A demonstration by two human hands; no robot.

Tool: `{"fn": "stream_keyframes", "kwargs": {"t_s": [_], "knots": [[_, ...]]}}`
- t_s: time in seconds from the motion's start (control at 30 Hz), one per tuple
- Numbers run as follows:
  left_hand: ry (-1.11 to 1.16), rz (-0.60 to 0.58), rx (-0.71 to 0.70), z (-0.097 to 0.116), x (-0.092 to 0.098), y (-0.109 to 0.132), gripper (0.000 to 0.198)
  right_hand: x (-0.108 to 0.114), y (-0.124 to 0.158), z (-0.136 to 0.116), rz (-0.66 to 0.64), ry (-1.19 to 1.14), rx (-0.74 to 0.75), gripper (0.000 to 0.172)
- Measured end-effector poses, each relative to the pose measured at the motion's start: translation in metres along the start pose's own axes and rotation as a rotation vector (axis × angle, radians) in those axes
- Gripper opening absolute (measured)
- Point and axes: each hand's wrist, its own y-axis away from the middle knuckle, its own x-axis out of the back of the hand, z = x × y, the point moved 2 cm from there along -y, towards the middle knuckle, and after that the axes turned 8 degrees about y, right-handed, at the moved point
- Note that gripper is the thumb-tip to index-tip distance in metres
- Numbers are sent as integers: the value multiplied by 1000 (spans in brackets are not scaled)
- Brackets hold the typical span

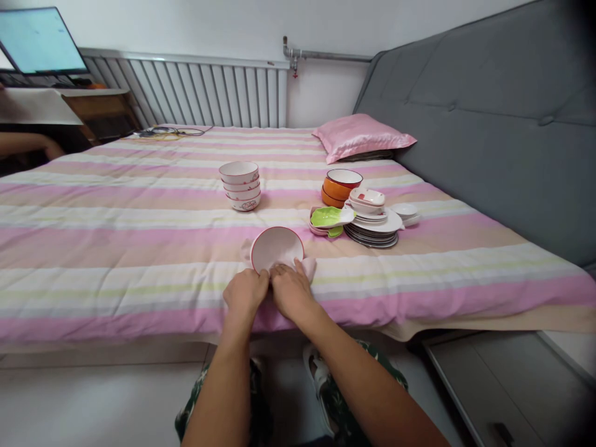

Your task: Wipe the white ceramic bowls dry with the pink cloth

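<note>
A white bowl with a red rim is tilted toward me near the bed's front edge, with a pale pink cloth around and beneath it. My left hand is closed at the bowl's near left rim, its thumb on the edge. My right hand is bent over the near rim, fingers curled at the cloth and the bowl's inside. Both hands nearly touch. Whether the fingers pinch rim, cloth or both is partly hidden.
Behind stands a stack of white bowls. To the right are orange bowls, green leaf-shaped dishes and stacked plates. A pink pillow lies by the grey headboard. Another person's limb shows at far left.
</note>
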Motion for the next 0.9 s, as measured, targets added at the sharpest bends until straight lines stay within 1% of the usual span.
{"fn": "stream_keyframes", "kwargs": {"t_s": [0.07, 0.17, 0.23, 0.3, 0.43, 0.5, 0.63, 0.8, 0.9], "knots": [[3, 46, 25, 1, 4, 1, 55, -1, 1, 0, 21, -20, -7, 38], [33, 161, 59, 1, 11, 2, 56, -2, 2, 2, 44, -48, -10, 38], [55, 197, 64, 0, 13, 2, 58, -3, 2, 2, 45, -53, -1, 38], [53, 149, 62, -2, 10, 0, 62, -3, 2, 3, 43, -49, 2, 38], [2, -21, 0, -4, 0, -2, 64, -2, 1, 2, 16, -19, 3, 39], [-6, -47, -37, -3, -2, -1, 61, -1, 1, 0, 3, -5, 7, 38], [-8, 8, -17, 0, 2, 2, 57, 0, 2, 0, 30, -30, -2, 39], [27, 163, 65, 3, 10, 5, 59, -4, 2, 2, 53, -51, 6, 38], [49, 168, 61, 4, 11, 5, 56, -6, 1, 3, 49, -56, 3, 37]]}}
